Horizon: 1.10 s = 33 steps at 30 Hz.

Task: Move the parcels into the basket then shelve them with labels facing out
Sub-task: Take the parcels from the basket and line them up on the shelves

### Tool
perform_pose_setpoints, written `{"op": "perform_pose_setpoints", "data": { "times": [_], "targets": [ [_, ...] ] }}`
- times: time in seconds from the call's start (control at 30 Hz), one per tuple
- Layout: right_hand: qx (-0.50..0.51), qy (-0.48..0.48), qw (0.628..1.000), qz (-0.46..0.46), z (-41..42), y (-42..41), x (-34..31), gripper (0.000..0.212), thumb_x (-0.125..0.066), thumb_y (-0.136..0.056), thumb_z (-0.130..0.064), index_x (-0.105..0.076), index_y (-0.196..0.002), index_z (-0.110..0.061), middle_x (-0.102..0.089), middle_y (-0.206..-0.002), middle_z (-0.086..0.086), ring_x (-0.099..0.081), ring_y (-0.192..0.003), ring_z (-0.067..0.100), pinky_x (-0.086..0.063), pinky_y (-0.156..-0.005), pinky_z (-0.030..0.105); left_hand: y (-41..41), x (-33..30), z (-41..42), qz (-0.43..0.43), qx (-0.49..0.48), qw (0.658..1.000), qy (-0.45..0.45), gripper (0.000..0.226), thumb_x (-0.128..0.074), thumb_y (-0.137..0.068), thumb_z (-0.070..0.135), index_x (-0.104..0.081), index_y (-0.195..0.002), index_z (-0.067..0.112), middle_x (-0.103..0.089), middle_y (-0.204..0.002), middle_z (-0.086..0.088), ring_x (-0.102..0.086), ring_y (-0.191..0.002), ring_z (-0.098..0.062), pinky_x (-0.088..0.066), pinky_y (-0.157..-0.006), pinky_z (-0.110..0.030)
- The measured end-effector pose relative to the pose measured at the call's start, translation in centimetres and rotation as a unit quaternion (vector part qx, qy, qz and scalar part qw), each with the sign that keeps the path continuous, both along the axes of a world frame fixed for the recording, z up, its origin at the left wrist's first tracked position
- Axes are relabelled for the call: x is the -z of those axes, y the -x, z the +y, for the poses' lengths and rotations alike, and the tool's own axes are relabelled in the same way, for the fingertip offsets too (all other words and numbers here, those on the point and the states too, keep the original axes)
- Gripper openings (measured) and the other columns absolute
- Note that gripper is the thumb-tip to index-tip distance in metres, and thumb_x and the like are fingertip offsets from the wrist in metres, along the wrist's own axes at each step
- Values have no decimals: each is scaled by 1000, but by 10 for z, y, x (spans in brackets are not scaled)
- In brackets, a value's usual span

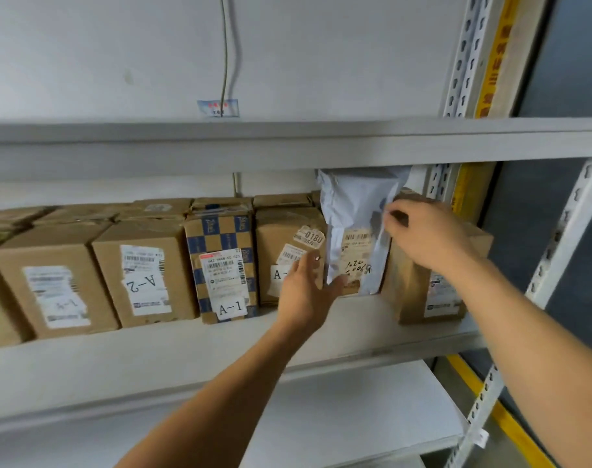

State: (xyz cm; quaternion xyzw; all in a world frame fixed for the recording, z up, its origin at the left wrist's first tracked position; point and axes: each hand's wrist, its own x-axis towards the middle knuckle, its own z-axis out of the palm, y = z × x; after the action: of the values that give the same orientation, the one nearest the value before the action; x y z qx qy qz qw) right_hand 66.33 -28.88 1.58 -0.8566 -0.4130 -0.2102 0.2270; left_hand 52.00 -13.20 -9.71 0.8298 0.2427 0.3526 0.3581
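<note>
A grey metal shelf (pixel 173 352) carries a row of cardboard boxes (pixel 146 275) and an upright grey mailer bag (pixel 355 228).

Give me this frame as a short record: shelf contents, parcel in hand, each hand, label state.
shelf: middle shelf holds a row of cardboard boxes
parcel in hand: grey mailer bag, upright between two boxes
left hand: left hand touches the bag's lower edge, fingers fairly straight
right hand: right hand pinches the bag's right edge
label: bag's label faces out
box tags: A-1 and A-2 readable
basket: not in view
</note>
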Motion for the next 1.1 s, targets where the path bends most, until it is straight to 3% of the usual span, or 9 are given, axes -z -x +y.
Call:
{"op": "perform_pose_setpoints", "data": {
  "times": [0.1, 0.2, 0.33, 0.4, 0.5, 0.57, 0.8, 0.93, 1.1],
  "targets": [
    [0, -25, 999, -43, 14, 29, 18, 37, -50, -108, -35, -64, -139, -19, -69, -133, 4, -66, -109, 21, -57, -90, 35, 28, -7, 17, -18, -12, 1000, -15, 63, -77, -92, 48, -54, -145, 25, -63, -136, 2, -61, -112, -12, -50, -91, -27],
    [-46, -33, 996, -63, 33, 59, 36, 39, -54, -107, -32, -60, -144, -20, -60, -147, 0, -50, -137, 22, -43, -112, 39, 53, -10, 29, -16, -35, 996, -81, 63, -74, -95, 41, -50, -150, 23, -59, -138, -2, -61, -114, -16, -52, -94, -30],
    [-127, -10, 990, -63, 77, 84, 47, 50, -61, -104, -31, -54, -151, -16, -54, -151, 0, -42, -142, 20, -38, -119, 39, 88, -17, 60, -23, -134, 941, -310, 56, -71, -97, 26, -52, -148, 11, -51, -147, -17, -51, -124, -36, -52, -98, -50],
    [-142, 8, 988, -65, 102, 87, 48, 58, -65, -102, -31, -47, -155, -14, -44, -160, 1, -37, -147, 23, -35, -123, 41, 103, -30, 79, 25, -188, 912, -364, 73, -73, -94, 30, -42, -157, 14, -34, -162, -21, -39, -136, -45, -46, -106, -58],
    [-145, 49, 986, -67, 135, 88, 44, 74, -69, -100, -34, -34, -163, -14, -28, -171, 6, -25, -157, 29, -24, -128, 44, 120, -52, 112, 154, -212, 901, -347, 113, -79, -88, 47, -4, -169, 22, -7, -174, -16, -8, -157, -44, -10, -125, -64],
    [-139, 78, 984, -74, 147, 88, 42, 78, -70, -99, -33, -31, -164, -14, -28, -171, 7, -25, -158, 29, -21, -129, 43, 126, -57, 131, 204, -215, 887, -354, 121, -79, -84, 58, 1, -169, 24, -14, -174, -11, -5, -160, -39, 1, -125, -70],
    [-160, 51, 983, -73, 152, 72, 54, 67, -67, -96, 1, -45, -157, -14, -44, -164, 7, -36, -153, 29, -21, -127, 39, 126, -53, 158, 224, -204, 850, -430, 110, -82, -79, 61, -26, -165, 21, -38, -166, -8, -34, -154, -33, -4, -124, -73],
    [-153, 54, 984, -68, 153, 70, 55, 71, -67, -96, -2, -39, -160, -13, -38, -166, 9, -33, -154, 30, -21, -128, 41, 124, -53, 158, 217, -196, 848, -441, 112, -79, -81, 64, -19, -167, 23, -32, -169, -7, -28, -157, -31, -4, -124, -72],
    [-212, -24, 975, -55, 172, 100, 33, 76, -66, -97, -27, -30, -164, -17, -30, -169, 5, -27, -156, 27, -23, -129, 46, 164, -54, 175, 193, -236, 858, -413, 125, -70, -80, 76, 3, -169, 25, -4, -177, -9, -6, -163, -31, 6, -127, -66]
  ]
}}
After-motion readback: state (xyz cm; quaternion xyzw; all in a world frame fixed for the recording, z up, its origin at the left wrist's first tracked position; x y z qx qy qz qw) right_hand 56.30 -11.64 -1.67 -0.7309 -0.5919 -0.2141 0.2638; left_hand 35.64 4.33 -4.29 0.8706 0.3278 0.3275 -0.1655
